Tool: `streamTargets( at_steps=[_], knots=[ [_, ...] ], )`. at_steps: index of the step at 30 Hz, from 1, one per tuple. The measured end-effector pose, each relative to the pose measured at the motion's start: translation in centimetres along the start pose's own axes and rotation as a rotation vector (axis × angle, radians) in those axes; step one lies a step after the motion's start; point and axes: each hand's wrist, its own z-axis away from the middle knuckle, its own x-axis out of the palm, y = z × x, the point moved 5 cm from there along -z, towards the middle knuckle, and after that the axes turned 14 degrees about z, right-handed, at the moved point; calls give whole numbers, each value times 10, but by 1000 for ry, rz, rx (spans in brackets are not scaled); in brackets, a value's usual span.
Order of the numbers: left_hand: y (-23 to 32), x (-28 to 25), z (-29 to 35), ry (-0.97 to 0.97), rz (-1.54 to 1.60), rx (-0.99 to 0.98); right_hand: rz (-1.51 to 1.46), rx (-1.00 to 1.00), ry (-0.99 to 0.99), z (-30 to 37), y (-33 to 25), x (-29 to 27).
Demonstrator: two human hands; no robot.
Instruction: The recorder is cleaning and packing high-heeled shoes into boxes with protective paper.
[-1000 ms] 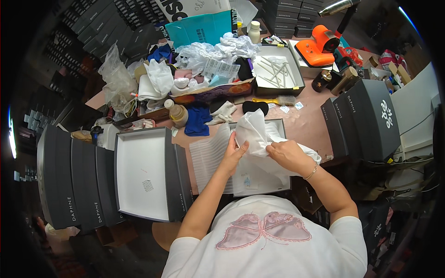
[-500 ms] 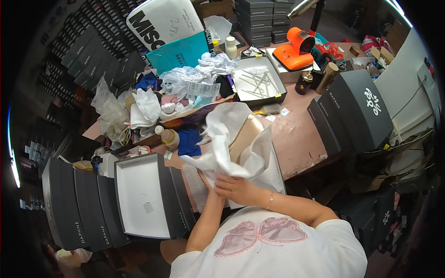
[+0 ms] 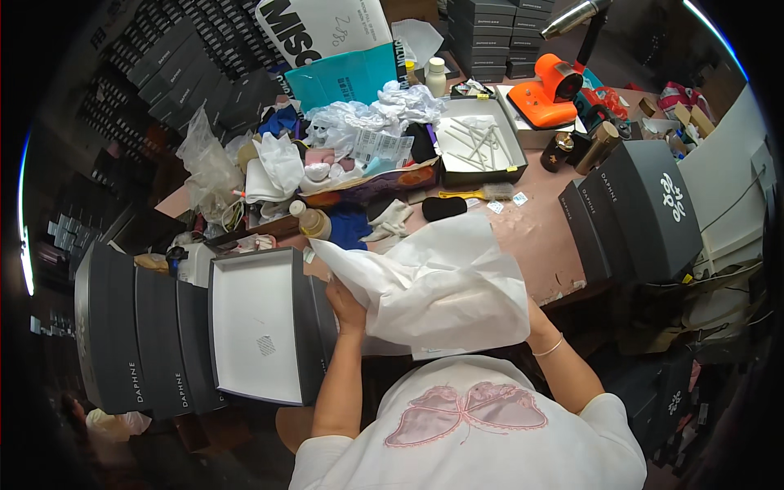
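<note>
White tissue paper lies spread and creased in front of me, covering whatever is under it. My left hand is at the paper's left edge, its fingers mostly tucked out of sight beside the sheet. At the right edge, my right hand is largely hidden by the paper, so its grip does not show. Close to my left hand stands an open dark grey box part with a white inside.
Dark boxes stand at left and right. Beyond the paper are a bottle, a blue cloth, a black oval item, a yellow-handled brush and a tray of pale sticks. An orange device stands behind.
The paper has gone from bunched around a beige item to spread flat over it, hiding it. My hands have parted, the right one moving to the right edge. The view has shifted slightly.
</note>
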Motion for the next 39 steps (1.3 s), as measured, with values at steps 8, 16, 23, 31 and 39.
streamTargets(
  at_steps=[8,16,23,31,39],
  knots=[
    [175,-5,3,327,-360,878,126,-84,447,49,-16,-84],
    [-7,-9,56,-650,-774,-138,132,-249,536,33,-2,-25],
    [-28,89,82,251,1298,-930,-77,-54,-208,30,42,56],
    [-19,72,89,231,834,-920,769,-93,-296,-31,4,78],
    [-2,52,75,355,566,-616,1172,-186,-529,-62,-35,39]
  ],
)
